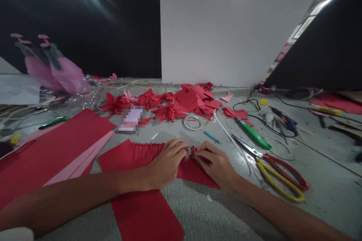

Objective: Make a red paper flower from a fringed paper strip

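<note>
Here our left hand [171, 163] and right hand [217, 163] pinch red paper [192, 173], its edge finely fringed; right of them lie steel, loop-handled scissors [256, 153].

The near side of the right hand [216, 160] offers passage over grey surface [223, 212]; scissors [258, 154] block its right, a red paper heap [192, 98] its far side

A plain deep-red fringed paper strip [147, 151] matches the red flat paper sheet [147, 214] below it. The broad red paper sheet [73, 139] at left is crossed by pale pink tapering paper strips [80, 158]. The silver-bladed metal scissors [256, 153] have one red and one yellow loop. A glossy green tapered handle [256, 135], slim blue pen [212, 137] and white coiled ring [193, 122] add other colours.
</note>
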### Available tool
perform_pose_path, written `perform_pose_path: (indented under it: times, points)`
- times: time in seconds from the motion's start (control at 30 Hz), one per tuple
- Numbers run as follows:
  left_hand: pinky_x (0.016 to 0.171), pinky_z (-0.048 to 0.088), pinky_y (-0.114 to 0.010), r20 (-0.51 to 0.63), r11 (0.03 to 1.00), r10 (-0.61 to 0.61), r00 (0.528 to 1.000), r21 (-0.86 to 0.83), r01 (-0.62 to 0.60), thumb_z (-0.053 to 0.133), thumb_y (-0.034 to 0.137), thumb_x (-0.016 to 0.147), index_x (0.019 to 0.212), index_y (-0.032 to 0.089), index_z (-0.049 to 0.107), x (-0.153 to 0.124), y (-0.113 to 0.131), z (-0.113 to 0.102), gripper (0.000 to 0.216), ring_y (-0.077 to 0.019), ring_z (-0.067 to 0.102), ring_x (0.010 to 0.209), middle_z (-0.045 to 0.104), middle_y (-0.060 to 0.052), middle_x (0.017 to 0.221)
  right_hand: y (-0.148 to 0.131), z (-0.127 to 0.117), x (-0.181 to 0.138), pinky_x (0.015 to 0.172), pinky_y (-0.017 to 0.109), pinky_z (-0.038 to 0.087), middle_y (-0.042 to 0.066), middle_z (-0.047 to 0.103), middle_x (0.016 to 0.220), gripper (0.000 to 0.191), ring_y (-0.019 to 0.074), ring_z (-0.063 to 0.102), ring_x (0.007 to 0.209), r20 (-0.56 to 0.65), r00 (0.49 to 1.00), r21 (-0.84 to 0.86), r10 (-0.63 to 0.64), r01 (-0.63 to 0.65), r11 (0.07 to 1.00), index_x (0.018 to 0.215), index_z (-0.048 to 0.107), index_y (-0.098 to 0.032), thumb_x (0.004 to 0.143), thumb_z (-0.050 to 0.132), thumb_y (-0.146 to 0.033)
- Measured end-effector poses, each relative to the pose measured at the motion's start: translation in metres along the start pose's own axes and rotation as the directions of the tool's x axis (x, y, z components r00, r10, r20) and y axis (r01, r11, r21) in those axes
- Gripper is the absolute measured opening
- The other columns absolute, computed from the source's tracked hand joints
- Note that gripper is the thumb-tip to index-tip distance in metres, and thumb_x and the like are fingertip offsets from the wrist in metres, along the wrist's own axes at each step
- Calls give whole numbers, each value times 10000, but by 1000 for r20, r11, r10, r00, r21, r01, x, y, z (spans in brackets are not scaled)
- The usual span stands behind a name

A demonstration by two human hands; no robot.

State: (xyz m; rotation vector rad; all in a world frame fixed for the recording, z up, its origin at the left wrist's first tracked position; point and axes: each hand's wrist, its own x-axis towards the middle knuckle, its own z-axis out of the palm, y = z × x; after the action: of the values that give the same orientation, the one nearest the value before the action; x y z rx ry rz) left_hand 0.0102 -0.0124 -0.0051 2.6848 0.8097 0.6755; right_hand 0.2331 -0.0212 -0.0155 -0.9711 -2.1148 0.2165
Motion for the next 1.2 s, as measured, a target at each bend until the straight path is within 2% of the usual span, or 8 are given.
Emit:
perform_pose_path:
  times: [0.17, 0.33, 0.43, 0.53, 0.67, 0.77, 1.03, 1.2]
  points:
    - [1151, 312, -489, 0, 1000, -15, 1000, -19, 15, 376, -44, 785, 1030, 171, 512, 0, 1, 0, 353, -256, 344, 1346, 516, -96, 1330, -2, -2, 3, 633, 253, 515, 23, 590, 773, 163, 146, 605, 704, 1, 1000, 47, 4, -4, 999, 816, 676, -215, 899, 570, -123]
    - [1132, 336, -478, -72, 992, -117, 991, -55, 113, 404, 71, 890, 1158, 173, 468, 0, 6, -3, 294, -257, 355, 1332, 510, -113, 1321, -5, -4, 5, 641, 256, 519, 18, 584, 785, 122, 150, 597, 701, 6, 998, 58, 69, -69, 996, 788, 626, -214, 865, 604, -123]
    - [1120, 346, -459, -91, 991, -125, 988, -60, 120, 413, 121, 918, 1165, 162, 463, 1, 9, -6, 256, -254, 388, 1295, 524, -124, 1280, -6, -5, 6, 688, 293, 538, 24, 608, 838, 85, 171, 604, 741, 5, 990, 9, 142, -142, 990, 892, 595, -218, 853, 640, -158]
    - [1114, 346, -436, -79, 996, -78, 994, -43, 75, 420, 147, 930, 1101, 156, 503, 2, 11, -8, 190, -239, 444, 1226, 558, -113, 1217, -5, -4, 6, 763, 346, 561, 53, 649, 928, 101, 197, 638, 835, -6, 980, -33, 199, -200, 979, 997, 577, -217, 903, 576, -180]
    - [1151, 284, -457, 17, 998, 61, 998, 27, -61, 395, 170, 969, 1118, 159, 571, 2, 12, -8, 231, -237, 459, 1241, 611, -94, 1196, 1, 0, 4, 939, 429, 545, 96, 658, 1185, 376, 229, 631, 1107, 58, 988, -51, 141, -138, 989, 1280, 522, -234, 924, 476, -122]
    - [1169, 238, -495, 66, 994, 92, 994, 58, -95, 403, 198, 984, 1199, 165, 585, 2, 11, -5, 283, -249, 430, 1304, 627, -84, 1249, 4, 1, 3, 951, 440, 550, 79, 671, 1180, 486, 225, 629, 1123, 91, 988, -38, 128, -125, 991, 1383, 446, -257, 922, 463, -105]
    - [1162, 248, -498, 50, 994, 87, 995, 66, -90, 406, 187, 989, 1157, 167, 613, 2, 8, 0, 267, -250, 461, 1286, 643, -83, 1224, 1, -1, 4, 853, 393, 573, 70, 666, 1005, 302, 206, 672, 921, 48, 983, -24, 177, -176, 984, 1177, 555, -222, 905, 514, -98]
    - [1167, 253, -500, 63, 991, 95, 994, 86, -100, 425, 170, 979, 1134, 160, 607, 1, 7, 1, 239, -254, 449, 1293, 629, -86, 1240, 2, -1, 3, 830, 371, 566, 61, 672, 964, 231, 202, 668, 904, -50, 987, -30, 150, -152, 988, 1136, 550, -223, 932, 509, -124]
